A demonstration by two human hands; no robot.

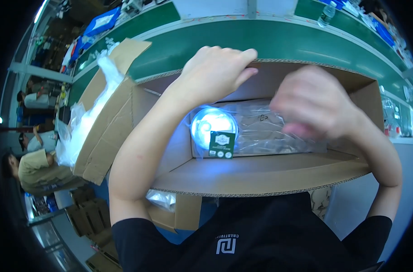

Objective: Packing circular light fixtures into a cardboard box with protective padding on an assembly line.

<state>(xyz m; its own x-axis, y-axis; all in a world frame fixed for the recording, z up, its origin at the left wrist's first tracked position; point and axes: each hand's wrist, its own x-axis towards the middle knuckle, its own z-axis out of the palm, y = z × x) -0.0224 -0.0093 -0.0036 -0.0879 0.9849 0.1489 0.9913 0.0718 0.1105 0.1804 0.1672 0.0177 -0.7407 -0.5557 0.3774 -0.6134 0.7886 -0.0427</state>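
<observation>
Reaching forward over an open cardboard box [261,174], both bare arms bend at the elbow and come up from the lower edge of the head view. The left hand [213,72] lies palm down with its fingers curled together over the box's far wall, resting on the cardboard edge and holding nothing else. The right hand [313,102] hangs above the inside of the box, loosely curled and badly blurred, so whether it grips anything cannot be told. Below and between the two hands, down on the bottom of the box, lies one round glowing white-blue disc [213,124] wrapped in a clear plastic bag [265,129]; a small dark green label [222,144] sits against its near edge. The disc is just under the left wrist, apart from it, and well to the left of the right hand, which hovers over the crumpled end of the bag. One box flap [111,109] stands open on the left with a wad of clear plastic film [86,122] spilling over it. Beyond the box runs a green conveyor belt [279,41], with one clear bottle [326,14] standing on its far side.
</observation>
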